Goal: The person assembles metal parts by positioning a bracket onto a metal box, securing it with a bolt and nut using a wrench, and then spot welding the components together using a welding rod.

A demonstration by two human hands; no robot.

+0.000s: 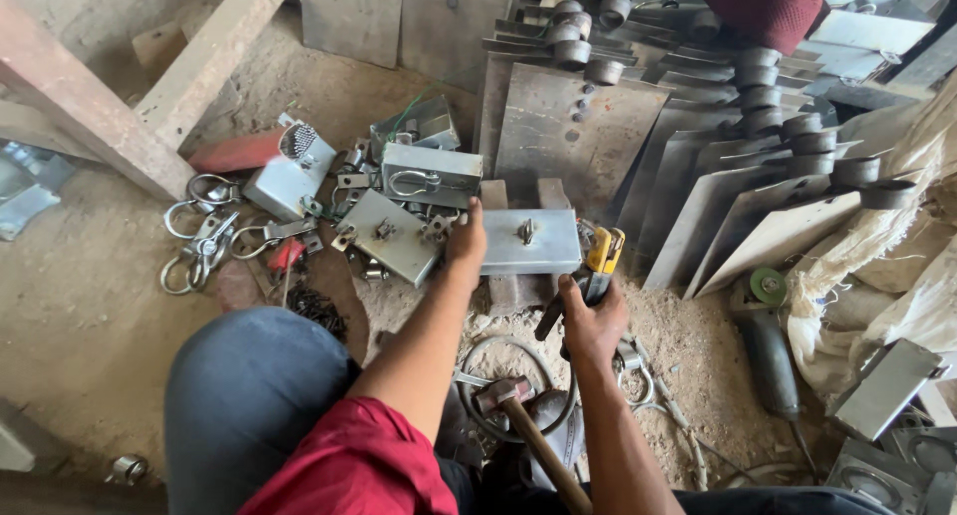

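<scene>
My left hand [466, 244] presses on the left end of a flat grey metal plate [533, 244] that lies across two bricks and has a small fitting at its middle. My right hand [590, 321] grips a black and yellow tool [599, 263], its tip just off the plate's right end. A hammer [506, 395] with a wooden handle lies on the sandy ground between my forearms, untouched.
Similar metal boxes [431, 174] and ring shackles [199, 238] lie scattered at left. Stacked steel plates with welded tubes [758, 126] lean at back right. An angle grinder [770, 355] lies at right, wooden beams [90, 106] at left.
</scene>
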